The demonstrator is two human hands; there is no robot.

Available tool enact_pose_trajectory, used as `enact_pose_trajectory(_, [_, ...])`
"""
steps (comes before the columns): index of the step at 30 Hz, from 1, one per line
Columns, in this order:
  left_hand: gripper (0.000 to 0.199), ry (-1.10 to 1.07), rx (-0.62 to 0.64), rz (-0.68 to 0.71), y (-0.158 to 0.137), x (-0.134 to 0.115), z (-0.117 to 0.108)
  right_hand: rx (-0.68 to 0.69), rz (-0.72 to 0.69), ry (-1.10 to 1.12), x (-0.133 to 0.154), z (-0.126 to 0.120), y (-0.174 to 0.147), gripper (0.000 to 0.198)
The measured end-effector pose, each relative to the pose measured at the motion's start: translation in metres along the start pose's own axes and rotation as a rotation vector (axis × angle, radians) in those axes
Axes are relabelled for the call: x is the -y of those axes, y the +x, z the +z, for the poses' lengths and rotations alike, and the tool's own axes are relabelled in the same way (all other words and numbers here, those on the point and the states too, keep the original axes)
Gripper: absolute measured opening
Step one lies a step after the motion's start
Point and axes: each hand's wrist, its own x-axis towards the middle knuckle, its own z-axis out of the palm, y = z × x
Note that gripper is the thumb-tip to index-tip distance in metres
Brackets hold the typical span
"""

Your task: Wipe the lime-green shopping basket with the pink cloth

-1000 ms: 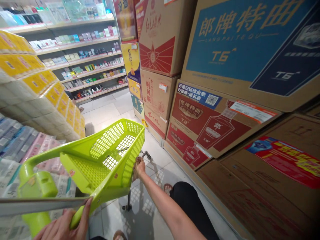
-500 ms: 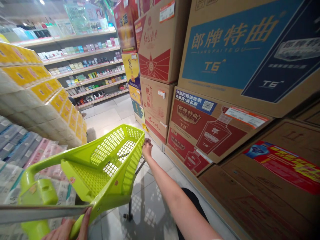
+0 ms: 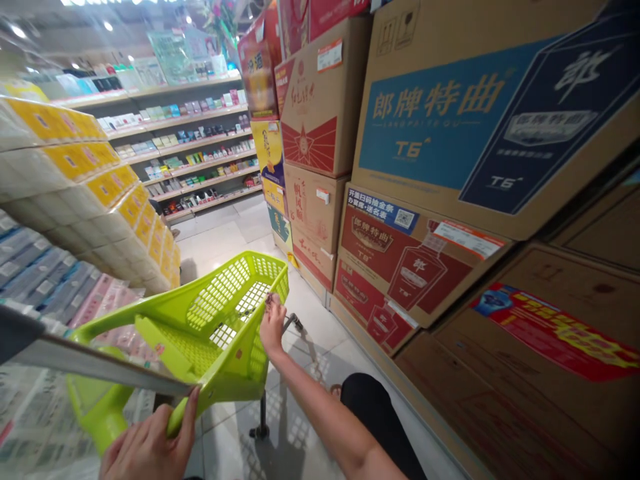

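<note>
Plainly clamped: left hand (image 3: 155, 437) closed round the near rim of the green cart (image 3: 233, 373), a grey bar (image 3: 115, 370) reaching its fingers. Right hand (image 3: 273, 328) curled by the cart's right side (touching it, or pinching something small: cannot tell). Cart looks like stiff moulded plastic, probably light to roll, not fragile, smooth enough to slip under a damp palm; the thick near rim seems the best hold. Cart stands on tiled floor (image 3: 245, 227), cartons (image 3: 425, 133) to its right, yellow packs (image 3: 80, 160) to its left, shelves (image 3: 200, 142) beyond.
</note>
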Motion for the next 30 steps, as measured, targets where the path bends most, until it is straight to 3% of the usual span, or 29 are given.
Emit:
enact_pose_trajectory(3, [0.035,0.092,-0.062,-0.046,0.003,-0.012,0.000,0.093,-0.144,0.073,0.024,-0.010,-0.062,0.053])
enact_pose_trajectory(6, [0.035,0.104,-0.069,-0.009,0.004,-0.020,-0.003,0.204,-0.257,0.122,0.039,-0.027,-0.098,0.060])
enact_pose_trajectory(11, [0.035,0.118,-0.027,-0.013,0.003,-0.023,-0.012,0.168,-0.227,-0.002,0.052,-0.045,-0.094,0.062])
enact_pose_trajectory(17, [0.034,0.081,0.012,-0.017,-0.003,-0.021,-0.015,0.372,-0.440,-0.088,0.059,-0.058,-0.097,0.070])
enact_pose_trajectory(22, [0.036,0.074,0.054,-0.063,-0.003,-0.026,-0.016,0.347,-0.347,-0.154,0.070,-0.070,-0.093,0.065])
enact_pose_trajectory(27, [0.035,0.057,0.083,-0.081,0.000,-0.032,-0.016,0.498,-0.483,-0.142,0.087,-0.083,-0.109,0.064])
enact_pose_trajectory(30, [0.037,0.043,0.109,-0.098,0.001,-0.037,-0.016,0.466,-0.435,-0.180,0.094,-0.089,-0.105,0.059])
